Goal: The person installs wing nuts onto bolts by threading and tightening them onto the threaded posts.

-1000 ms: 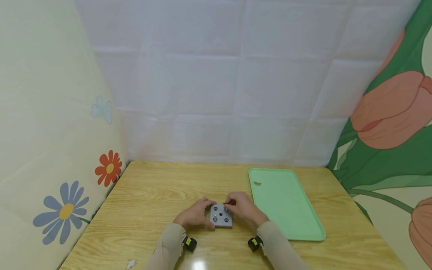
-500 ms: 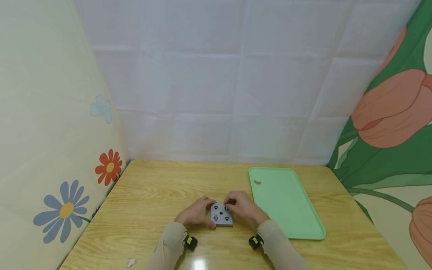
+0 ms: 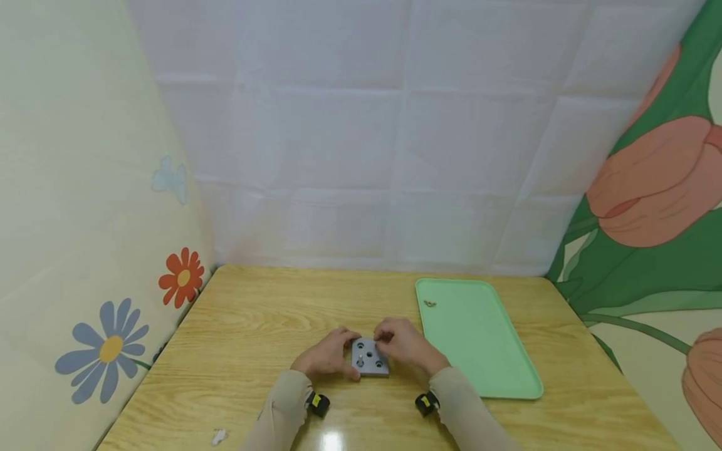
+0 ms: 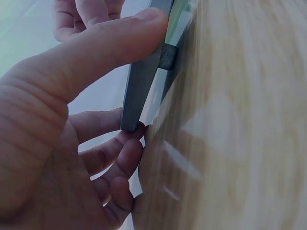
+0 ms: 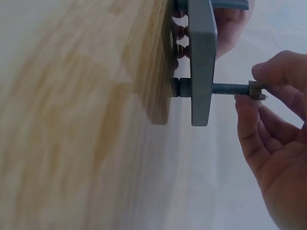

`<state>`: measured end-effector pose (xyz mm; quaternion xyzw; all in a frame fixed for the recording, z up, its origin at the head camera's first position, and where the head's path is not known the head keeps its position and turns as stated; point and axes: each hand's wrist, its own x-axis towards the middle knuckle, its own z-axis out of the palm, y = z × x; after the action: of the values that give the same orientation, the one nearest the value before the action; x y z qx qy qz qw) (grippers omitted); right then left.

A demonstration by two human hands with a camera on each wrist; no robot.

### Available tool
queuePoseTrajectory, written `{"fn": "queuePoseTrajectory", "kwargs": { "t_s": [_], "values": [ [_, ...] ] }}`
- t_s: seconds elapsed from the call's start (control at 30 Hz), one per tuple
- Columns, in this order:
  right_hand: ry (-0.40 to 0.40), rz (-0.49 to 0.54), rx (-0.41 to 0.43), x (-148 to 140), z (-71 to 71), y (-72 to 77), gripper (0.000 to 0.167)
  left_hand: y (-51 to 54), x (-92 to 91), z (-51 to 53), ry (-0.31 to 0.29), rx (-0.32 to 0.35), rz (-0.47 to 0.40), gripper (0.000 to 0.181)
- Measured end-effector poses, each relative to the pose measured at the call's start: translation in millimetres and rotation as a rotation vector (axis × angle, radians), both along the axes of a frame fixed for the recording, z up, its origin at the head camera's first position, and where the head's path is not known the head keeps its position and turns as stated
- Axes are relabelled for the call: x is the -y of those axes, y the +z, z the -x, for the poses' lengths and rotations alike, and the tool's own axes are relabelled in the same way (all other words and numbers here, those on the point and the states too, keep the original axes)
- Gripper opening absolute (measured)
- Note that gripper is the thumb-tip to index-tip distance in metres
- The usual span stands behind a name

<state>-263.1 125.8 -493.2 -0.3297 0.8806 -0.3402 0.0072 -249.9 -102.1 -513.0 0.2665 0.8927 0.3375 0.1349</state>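
A grey metal plate (image 3: 369, 358) with several holes lies near the table's front. My left hand (image 3: 327, 357) grips its left side, thumb on one edge and fingers at the other; the left wrist view shows the plate (image 4: 139, 91) between them. In the right wrist view, two threaded bolts stick out of the plate (image 5: 201, 62), their heads on the table side. My right hand (image 5: 278, 120) pinches a small brass wing nut (image 5: 255, 90) at the free end of the nearer bolt (image 5: 230, 89). The other bolt (image 5: 231, 4) has nothing on its visible end.
A green tray (image 3: 479, 338) lies to the right of my right hand, with a small brass wing nut (image 3: 430, 304) near its upper left corner. A small white scrap (image 3: 219, 436) is on the table's front left. A white cloth (image 3: 361, 138) hangs behind the table.
My right fingers have shifted slightly around the bolt's end. My left hand and the plate have stayed in place.
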Motion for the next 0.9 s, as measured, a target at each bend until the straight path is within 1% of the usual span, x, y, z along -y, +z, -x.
{"fn": "queuePoseTrajectory", "kwargs": {
  "t_s": [0.13,0.33,0.43,0.53,0.73,0.9],
  "values": [
    [-0.012,-0.002,0.027,-0.2,-0.1,1.6,0.013,0.7,0.3,0.2,0.008,0.011,0.004,0.083],
    [-0.057,-0.042,0.027,0.4,-2.2,4.7,0.011,3.0,-0.7,-1.3,0.004,0.003,0.013,0.082],
    [-0.066,-0.035,0.034,0.8,-2.9,5.5,0.018,4.1,-0.9,-1.4,0.007,-0.003,0.018,0.083],
    [-0.065,-0.029,0.043,0.7,-3.0,5.6,0.022,3.6,-1.0,-1.3,0.011,0.000,0.019,0.083],
    [-0.063,-0.040,0.076,-1.4,-1.6,4.8,0.017,1.6,-1.0,-0.3,0.015,0.010,0.020,0.082],
    [-0.070,-0.032,0.082,-1.5,-1.3,4.5,0.013,1.9,-1.0,0.5,0.015,0.014,0.017,0.082]
  ]
}}
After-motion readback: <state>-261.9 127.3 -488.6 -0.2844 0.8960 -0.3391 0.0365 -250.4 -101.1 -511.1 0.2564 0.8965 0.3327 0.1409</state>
